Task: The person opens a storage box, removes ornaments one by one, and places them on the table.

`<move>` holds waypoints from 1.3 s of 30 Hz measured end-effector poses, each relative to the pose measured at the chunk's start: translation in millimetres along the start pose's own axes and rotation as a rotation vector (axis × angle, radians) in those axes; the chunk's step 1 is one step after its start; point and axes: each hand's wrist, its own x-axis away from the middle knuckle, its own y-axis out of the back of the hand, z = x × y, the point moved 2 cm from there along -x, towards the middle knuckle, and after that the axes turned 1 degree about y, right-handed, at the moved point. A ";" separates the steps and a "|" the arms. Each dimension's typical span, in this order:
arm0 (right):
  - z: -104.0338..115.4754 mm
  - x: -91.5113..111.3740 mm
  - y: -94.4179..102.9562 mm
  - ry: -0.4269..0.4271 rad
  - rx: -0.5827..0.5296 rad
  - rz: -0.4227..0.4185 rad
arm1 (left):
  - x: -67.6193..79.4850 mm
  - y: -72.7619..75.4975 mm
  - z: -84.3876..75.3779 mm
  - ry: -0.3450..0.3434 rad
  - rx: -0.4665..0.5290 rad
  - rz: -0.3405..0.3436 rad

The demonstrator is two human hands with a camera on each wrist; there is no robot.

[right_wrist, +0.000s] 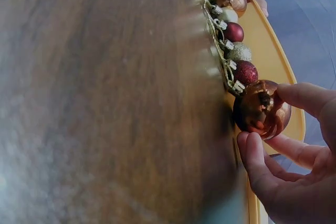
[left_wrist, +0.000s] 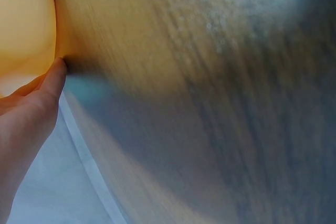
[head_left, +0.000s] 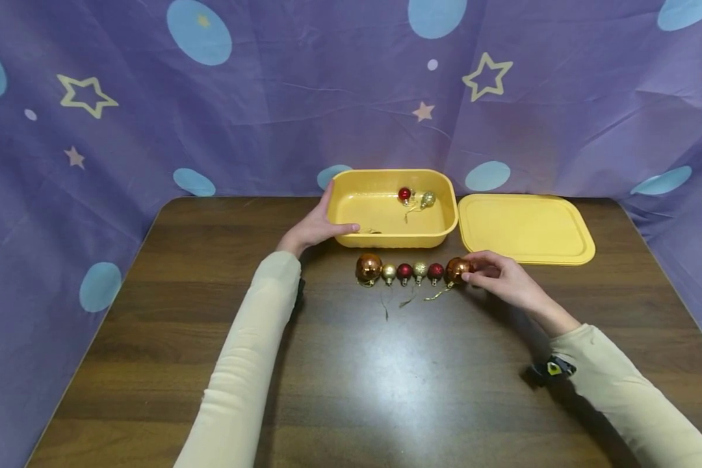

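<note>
My right hand pinches a shiny copper Christmas ball between thumb and fingers, at the right end of a row of baubles on the table. Leftward in that row come a glittery red ball, a glittery gold ball, a dark red ball, a smooth gold ball and another copper ball. My left hand holds the front left corner of a yellow plastic box, thumb over the front rim. Inside the box lie a red ball and a gold glittery ball.
A yellow lid lies flat to the right of the box. Gold hanging strings trail from the row toward the front of the wooden table. Behind the table hangs a purple patterned curtain.
</note>
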 end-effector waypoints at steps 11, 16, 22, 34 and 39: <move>-1.5 -2.3 -1.9 0.079 -0.020 0.003 | 0.0 0.4 0.6 -0.002 -0.010 0.001; -0.3 -2.6 -2.0 0.101 -0.010 0.017 | 0.2 0.4 0.2 0.000 -0.018 0.002; -1.5 -2.8 -2.3 0.113 0.005 0.026 | -1.1 1.0 0.6 0.004 0.011 0.011; 3.6 -4.2 3.1 0.138 -0.045 -0.007 | -1.7 0.1 2.4 0.002 0.007 0.010; 13.6 -8.8 14.5 0.124 -0.020 -0.063 | -1.1 0.9 -0.3 0.002 0.011 0.025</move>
